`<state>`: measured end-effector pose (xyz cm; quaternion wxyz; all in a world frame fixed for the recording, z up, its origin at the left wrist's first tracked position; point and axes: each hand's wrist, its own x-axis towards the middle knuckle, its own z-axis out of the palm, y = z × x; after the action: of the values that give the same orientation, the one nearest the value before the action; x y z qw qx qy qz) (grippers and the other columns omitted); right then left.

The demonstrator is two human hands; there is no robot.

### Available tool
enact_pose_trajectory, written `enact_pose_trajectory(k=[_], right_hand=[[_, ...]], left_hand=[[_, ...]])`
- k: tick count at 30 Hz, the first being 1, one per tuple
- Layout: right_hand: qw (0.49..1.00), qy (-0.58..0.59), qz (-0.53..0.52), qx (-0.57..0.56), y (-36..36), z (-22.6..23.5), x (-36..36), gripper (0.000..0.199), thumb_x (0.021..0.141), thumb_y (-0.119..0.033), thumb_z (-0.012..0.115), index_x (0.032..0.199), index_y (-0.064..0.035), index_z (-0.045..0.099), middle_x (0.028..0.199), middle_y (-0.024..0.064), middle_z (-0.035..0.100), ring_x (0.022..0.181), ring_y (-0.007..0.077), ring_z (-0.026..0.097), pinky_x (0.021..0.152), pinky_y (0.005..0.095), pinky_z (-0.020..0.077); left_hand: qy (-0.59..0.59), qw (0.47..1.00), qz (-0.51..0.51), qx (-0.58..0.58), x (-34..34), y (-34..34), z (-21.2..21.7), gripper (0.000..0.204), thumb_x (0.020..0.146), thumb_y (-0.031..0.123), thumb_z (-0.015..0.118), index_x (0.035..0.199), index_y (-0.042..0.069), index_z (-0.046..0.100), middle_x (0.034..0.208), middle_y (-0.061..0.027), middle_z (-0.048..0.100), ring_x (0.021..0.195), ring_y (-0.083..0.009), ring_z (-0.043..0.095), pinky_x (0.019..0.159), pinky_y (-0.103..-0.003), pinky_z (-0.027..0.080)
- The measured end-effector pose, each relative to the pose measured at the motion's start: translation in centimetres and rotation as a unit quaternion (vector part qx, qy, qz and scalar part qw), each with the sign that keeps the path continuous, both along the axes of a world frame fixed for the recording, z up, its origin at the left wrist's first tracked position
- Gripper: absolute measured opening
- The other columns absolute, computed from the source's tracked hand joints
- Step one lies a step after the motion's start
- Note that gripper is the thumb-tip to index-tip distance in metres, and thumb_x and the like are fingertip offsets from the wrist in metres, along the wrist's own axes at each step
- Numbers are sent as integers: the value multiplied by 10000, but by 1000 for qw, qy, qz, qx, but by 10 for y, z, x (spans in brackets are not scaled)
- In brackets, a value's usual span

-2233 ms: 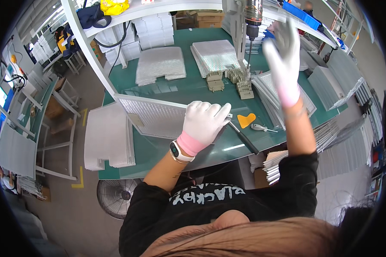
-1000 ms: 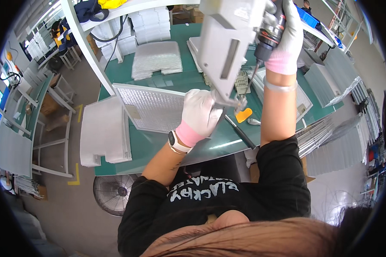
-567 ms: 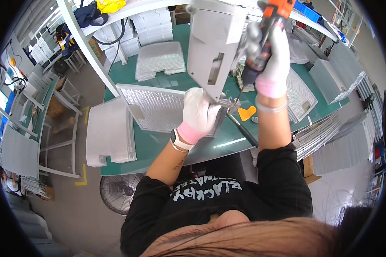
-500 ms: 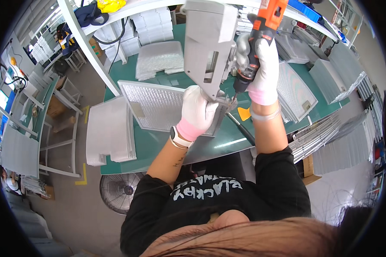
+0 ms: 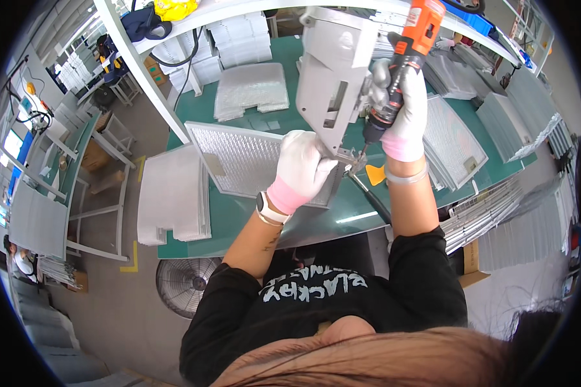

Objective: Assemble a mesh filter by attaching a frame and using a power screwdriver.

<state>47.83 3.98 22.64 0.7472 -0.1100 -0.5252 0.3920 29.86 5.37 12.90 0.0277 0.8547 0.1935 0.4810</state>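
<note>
A white glove with a pink cuff covers my left hand [image 5: 301,164], its fingers closed at the near right corner of a framed mesh panel [image 5: 235,151], which stands tilted over the table. In my right hand [image 5: 408,113], also gloved, is an orange and black power drill [image 5: 421,29], pointed down. The drill's thin bit ends near a small metal fitting beside the panel corner. Close above my left hand rises a light grey machine housing [image 5: 334,71] with a slot in its side. Just right of the fitting lie a yellow scraper [image 5: 376,174] and a dark-handled rod [image 5: 376,203].
Sheet stacks stand on the green table [image 5: 248,226]: a notched white stack [image 5: 171,193] at left, a clear-wrapped one [image 5: 252,87] behind, more mesh panels [image 5: 455,145] at right. A white shelf frame [image 5: 135,71] crosses above. A floor fan [image 5: 187,284] sits below the table's left edge.
The whole view has shifted slightly, so things appear a little farther right. Both hands keep their holds, and the drill's bit stays at the metal fitting.
</note>
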Motion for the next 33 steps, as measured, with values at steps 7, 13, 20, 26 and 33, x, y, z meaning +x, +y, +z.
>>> enact_pose_trajectory(k=[7, 13, 20, 26, 33], right_hand=[[992, 102, -76, 12, 5, 40, 23, 490, 1004, -348, 512, 1365, -24, 445, 883, 42, 611, 578, 23, 478, 494, 164, 402], [998, 36, -57, -18, -13, 17, 5, 378, 960, -382, 562, 1144, -57, 505, 814, 36, 578, 602, 93, 522, 502, 219, 399], [996, 79, 6, -35, -16, 28, 15, 320, 977, -374, 542, 1048, -62, 522, 791, 15, 547, 585, 69, 485, 509, 236, 397], [999, 5, 14, -33, -16, -8, -1, 353, 965, -375, 551, 1109, -54, 518, 823, 39, 578, 619, 93, 530, 540, 227, 426], [992, 57, -114, -9, -20, 14, 0, 293, 975, -337, 545, 1054, -57, 514, 839, 30, 588, 622, 83, 524, 564, 224, 436]], left_hand=[[16, 999, 28, 43, -2, -8, 1, 288, 895, 341, 564, 1010, 79, 604, 852, -86, 589, 822, -315, 560, 797, -447, 406], [14, 999, 35, 6, -4, -8, -5, 300, 884, 349, 552, 997, 91, 652, 905, -105, 636, 860, -349, 591, 796, -447, 424], [29, 999, 37, 2, -7, -20, -1, 279, 870, 329, 553, 949, 85, 662, 883, -100, 648, 820, -344, 601, 753, -448, 436], [8, 1000, 19, 12, -5, -18, -5, 291, 880, 338, 537, 956, 85, 659, 874, -99, 642, 811, -344, 596, 740, -449, 431], [16, 999, 37, 28, -5, -16, -2, 320, 908, 369, 512, 968, 90, 657, 903, -98, 640, 824, -350, 587, 762, -451, 422]])
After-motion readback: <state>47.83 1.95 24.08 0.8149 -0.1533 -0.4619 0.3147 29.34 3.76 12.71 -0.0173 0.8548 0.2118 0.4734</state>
